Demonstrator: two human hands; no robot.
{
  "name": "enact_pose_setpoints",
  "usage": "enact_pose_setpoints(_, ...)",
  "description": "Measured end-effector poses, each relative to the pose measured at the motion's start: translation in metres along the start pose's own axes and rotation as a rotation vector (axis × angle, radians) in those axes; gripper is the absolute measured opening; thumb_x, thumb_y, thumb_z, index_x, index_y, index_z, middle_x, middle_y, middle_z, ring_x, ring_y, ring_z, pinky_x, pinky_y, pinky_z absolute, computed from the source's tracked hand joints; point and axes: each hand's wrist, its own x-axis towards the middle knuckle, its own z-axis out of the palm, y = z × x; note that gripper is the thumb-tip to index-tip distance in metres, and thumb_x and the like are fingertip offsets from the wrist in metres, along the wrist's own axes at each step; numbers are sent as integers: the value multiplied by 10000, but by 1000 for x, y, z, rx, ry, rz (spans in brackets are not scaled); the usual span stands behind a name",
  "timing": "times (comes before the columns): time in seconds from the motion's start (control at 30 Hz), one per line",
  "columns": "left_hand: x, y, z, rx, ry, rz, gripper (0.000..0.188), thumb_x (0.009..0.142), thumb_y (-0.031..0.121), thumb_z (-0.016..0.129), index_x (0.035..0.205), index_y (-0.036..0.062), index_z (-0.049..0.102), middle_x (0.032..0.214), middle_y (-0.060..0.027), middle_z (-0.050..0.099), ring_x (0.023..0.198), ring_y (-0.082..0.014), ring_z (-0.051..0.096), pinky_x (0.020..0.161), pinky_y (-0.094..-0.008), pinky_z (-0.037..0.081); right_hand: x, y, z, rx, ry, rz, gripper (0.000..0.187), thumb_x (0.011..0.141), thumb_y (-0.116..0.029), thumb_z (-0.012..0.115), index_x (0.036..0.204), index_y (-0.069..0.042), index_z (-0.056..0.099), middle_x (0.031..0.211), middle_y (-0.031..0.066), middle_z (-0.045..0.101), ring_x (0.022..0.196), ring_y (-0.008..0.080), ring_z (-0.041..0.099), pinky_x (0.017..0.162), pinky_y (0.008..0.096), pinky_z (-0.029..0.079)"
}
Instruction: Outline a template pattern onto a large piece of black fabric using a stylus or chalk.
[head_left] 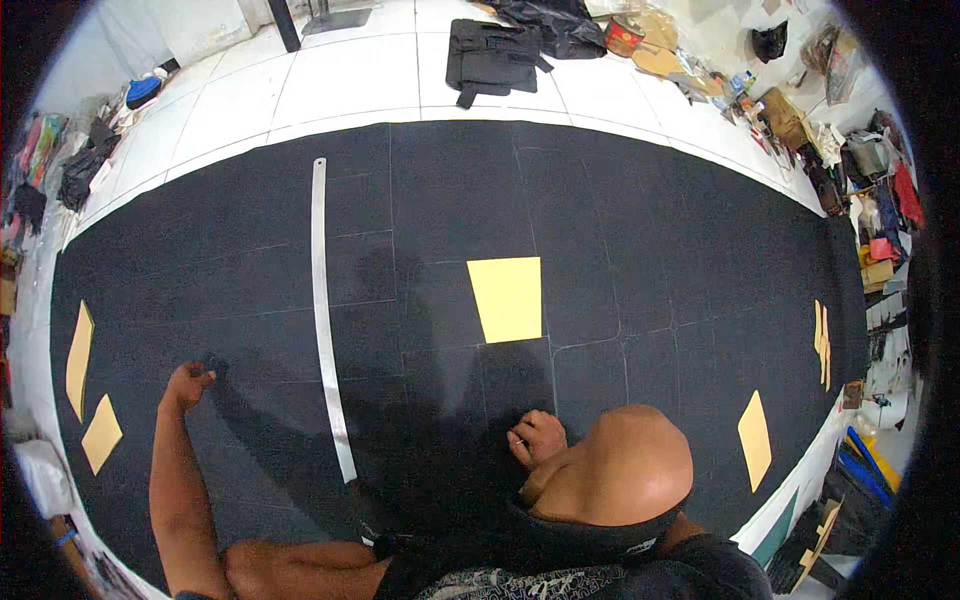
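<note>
A wide sheet of black fabric (pixel 460 190), marked with thin pale lines, lies spread over the floor in front of me. My left hand (pixel 190 385) is at its left side, fingertips pinched together close to the cloth; I cannot make out what is in them. Near the middle, my right hand (pixel 538 437) has its fingers curled, partly hidden behind my bent knee (pixel 640 460). A tiny pale spot shows at those fingers, too small to name. Between the hands lies a long metal ruler (pixel 322 300). Beyond the right hand, a yellow four-sided pattern piece (pixel 510 300) rests flat.
More yellow pieces lie at the fabric's left edge (pixel 102 435) and right edge (pixel 756 440). Past the far edge is a white tiled floor (pixel 345 85) with a black bag (pixel 492 60). Clutter lines both sides, including a blue round item (pixel 144 92) at the far left.
</note>
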Motion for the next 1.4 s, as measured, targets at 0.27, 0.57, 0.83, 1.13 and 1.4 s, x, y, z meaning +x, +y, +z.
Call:
enact_pose_setpoints(0.27, -1, -4, -1, 31, 40, 88, 614, 888, 332, 776, 1316, -80, 621, 1263, -238, 693, 1200, -380, 656, 995, -450, 516, -2, 4, 5, 23, 19, 4, 112, 825, -166, 768, 828, -78, 698, 876, 85, 607, 822, 304, 606, 749, 431, 476)
enact_pose_setpoints(0.57, 2, -3, -4, 148, 62, 16, 550, 896, 347, 771, 1282, -28, 655, 1215, -234, 708, 1139, -372, 680, 970, -444, 523, -4, 5, 5, 9, -10, 30, 126, 819, -187, 775, 828, -84, 703, 880, 77, 610, 833, 300, 610, 748, 426, 475)
enact_pose_setpoints(0.83, 5, -14, -1, 64, 84, 119, 501, 890, 339, 779, 1175, -59, 674, 1037, -209, 738, 997, -332, 703, 858, -449, 537, -3, 2, 4, 10, 12, 33, 134, 830, -197, 769, 835, -75, 715, 884, 74, 608, 846, 293, 609, 758, 438, 472)
enact_pose_setpoints(1.13, -10, -4, -6, -7, 108, 121, 439, 883, 308, 779, 1090, -69, 694, 907, -178, 733, 865, -286, 700, 785, -431, 534, 5, 2, 1, -10, -71, 22, 179, 857, -235, 770, 815, -76, 697, 893, 72, 614, 820, 293, 612, 741, 424, 486)
enact_pose_setpoints(1.4, -25, 0, -15, 172, 85, 41, 538, 878, 347, 757, 1217, -63, 674, 1140, -228, 732, 1094, -346, 697, 922, -437, 539, 133, 53, -41, -298, -16, -1, 354, 920, -337, 714, 1199, -130, 642, 1204, 109, 626, 1101, 352, 612, 807, 465, 590)
